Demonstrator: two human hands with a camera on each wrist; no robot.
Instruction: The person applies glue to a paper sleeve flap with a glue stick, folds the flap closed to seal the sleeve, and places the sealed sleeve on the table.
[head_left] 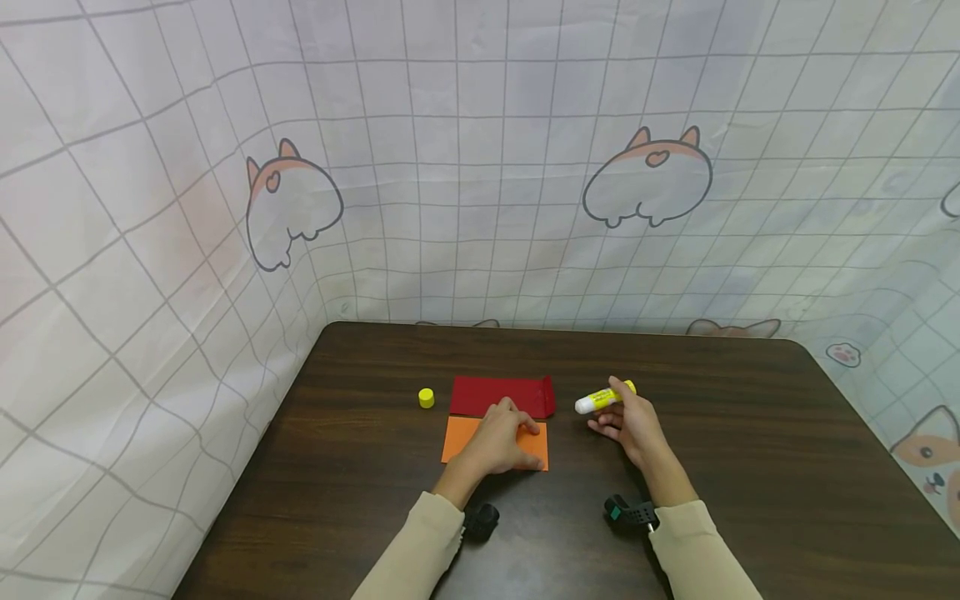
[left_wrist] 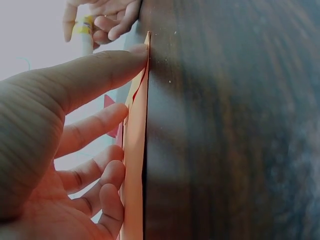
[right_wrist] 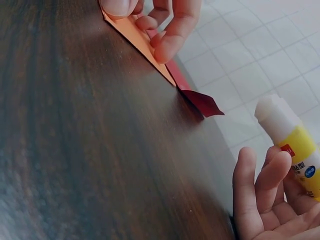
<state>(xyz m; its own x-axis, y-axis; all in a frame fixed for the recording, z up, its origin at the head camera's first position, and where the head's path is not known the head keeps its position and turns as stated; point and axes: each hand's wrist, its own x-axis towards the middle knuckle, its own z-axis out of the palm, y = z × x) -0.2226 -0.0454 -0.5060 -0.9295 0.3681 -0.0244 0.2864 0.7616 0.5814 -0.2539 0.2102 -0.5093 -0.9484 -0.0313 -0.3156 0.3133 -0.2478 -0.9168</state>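
An orange paper piece [head_left: 459, 433] lies flat on the table, its far edge against a dark red paper piece [head_left: 487, 396] with a raised flap at its right end. My left hand [head_left: 495, 442] rests on the orange piece, thumb and fingertips spread and touching it near its right side. In my right hand [head_left: 637, 425] is a yellow and white glue stick [head_left: 602, 401], held tilted above the table with its white end pointing left. The right wrist view shows the label on the glue stick [right_wrist: 300, 150] and the other fingers loosely bent below it.
A small yellow cap [head_left: 426, 398] stands on the dark wooden table [head_left: 337, 467], left of the red piece. Behind the table hangs a white checked curtain [head_left: 480, 208] with cartoon animals. Black straps with small devices [head_left: 630, 512] are worn on both wrists.
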